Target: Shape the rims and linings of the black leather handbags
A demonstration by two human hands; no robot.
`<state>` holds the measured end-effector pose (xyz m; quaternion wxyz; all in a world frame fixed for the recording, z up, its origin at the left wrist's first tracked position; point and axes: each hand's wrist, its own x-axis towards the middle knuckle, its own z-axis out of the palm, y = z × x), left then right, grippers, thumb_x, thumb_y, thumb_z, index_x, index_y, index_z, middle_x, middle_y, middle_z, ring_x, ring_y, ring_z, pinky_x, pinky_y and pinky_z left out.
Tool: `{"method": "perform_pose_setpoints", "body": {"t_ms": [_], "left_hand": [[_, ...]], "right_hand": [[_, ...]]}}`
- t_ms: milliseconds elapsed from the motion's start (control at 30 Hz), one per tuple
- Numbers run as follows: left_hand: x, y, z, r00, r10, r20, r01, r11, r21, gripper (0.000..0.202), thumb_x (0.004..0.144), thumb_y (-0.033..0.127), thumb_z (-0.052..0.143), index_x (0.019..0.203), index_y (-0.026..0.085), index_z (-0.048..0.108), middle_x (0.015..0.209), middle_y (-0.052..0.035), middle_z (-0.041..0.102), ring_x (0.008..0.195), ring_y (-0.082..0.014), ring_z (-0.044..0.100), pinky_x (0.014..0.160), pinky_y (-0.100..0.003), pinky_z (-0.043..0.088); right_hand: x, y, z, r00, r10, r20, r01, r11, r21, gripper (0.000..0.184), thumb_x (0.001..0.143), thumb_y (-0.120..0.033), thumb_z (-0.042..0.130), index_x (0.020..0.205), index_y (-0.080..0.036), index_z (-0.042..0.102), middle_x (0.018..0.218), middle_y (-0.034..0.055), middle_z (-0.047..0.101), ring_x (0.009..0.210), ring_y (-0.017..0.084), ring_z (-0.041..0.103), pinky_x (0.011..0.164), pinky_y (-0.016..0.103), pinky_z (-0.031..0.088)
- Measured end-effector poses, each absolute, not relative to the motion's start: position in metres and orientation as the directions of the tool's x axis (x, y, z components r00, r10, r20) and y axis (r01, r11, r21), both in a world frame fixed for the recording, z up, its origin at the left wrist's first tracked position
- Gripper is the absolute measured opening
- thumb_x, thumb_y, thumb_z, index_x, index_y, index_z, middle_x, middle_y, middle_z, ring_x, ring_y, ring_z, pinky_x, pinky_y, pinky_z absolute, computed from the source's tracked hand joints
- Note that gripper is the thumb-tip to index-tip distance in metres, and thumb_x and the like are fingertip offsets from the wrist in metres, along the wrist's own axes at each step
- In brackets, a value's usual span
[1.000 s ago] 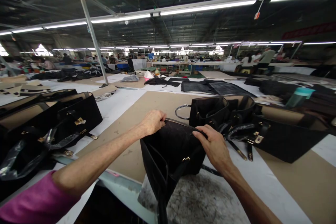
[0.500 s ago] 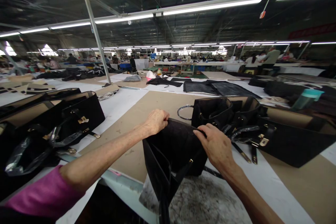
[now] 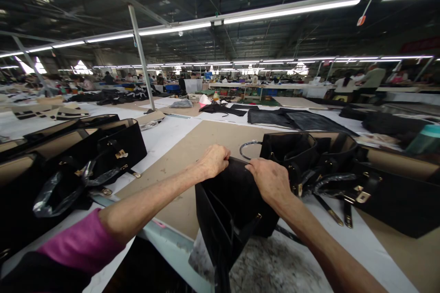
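Observation:
A black handbag (image 3: 240, 206) stands before me, tilted, at the near edge of the table, its mouth facing me. My left hand (image 3: 215, 161) pinches the far top rim at its left corner. Further right along that same rim, my right hand (image 3: 270, 176) grips with thumb and fingers closed on the edge. A small gold fitting shows on the bag's near side. Under the bag lies a stained pale sheet (image 3: 278, 261). The bag's underside and the fingertips behind the rim are hidden.
Finished-looking black handbags (image 3: 120, 146) with plastic-wrapped handles stand at left. More black handbags (image 3: 395, 192) stand at right, near a teal-lidded bottle (image 3: 424, 142). Flat black pieces (image 3: 292, 119) lie across the table. A metal post (image 3: 141, 55) rises beyond. People work far behind.
My right hand has slid left along the bag's rim, closer to my left hand. The whole scene has shifted a little rightward as my head turned.

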<state>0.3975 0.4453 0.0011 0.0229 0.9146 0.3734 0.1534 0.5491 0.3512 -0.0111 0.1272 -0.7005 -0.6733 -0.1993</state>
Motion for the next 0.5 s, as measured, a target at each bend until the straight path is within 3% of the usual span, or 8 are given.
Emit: {"method": "perform_pose_setpoints", "body": {"t_ms": [167,500], "left_hand": [[0.3945,0.4450,0.0006,0.682,0.681,0.267,0.664,-0.729,0.165,0.009,0.066,0.019,0.049,0.060,0.018,0.054,0.054,0.0003,0.052,0.052,-0.0114,0.046,0.050,-0.022,0.029],[0.3959,0.4454,0.0014,0.672,0.699,0.242,0.697,-0.708,0.110,0.009,0.068,0.018,0.048,0.066,0.018,0.056,0.058,0.0000,0.054,0.056,-0.0121,0.047,0.050,-0.022,0.028]], "right_hand": [[0.5464,0.3571,-0.0142,-0.071,0.881,0.468,0.990,0.003,0.144,0.029,0.086,-0.031,0.035,0.070,-0.020,0.057,0.070,0.0048,0.063,0.064,0.017,0.057,0.051,0.027,0.029],[0.5464,0.3568,-0.0184,-0.042,0.891,0.453,0.990,-0.024,0.137,0.028,0.087,-0.031,0.033,0.074,-0.019,0.053,0.071,0.0039,0.063,0.066,0.017,0.058,0.052,0.025,0.029]]}}
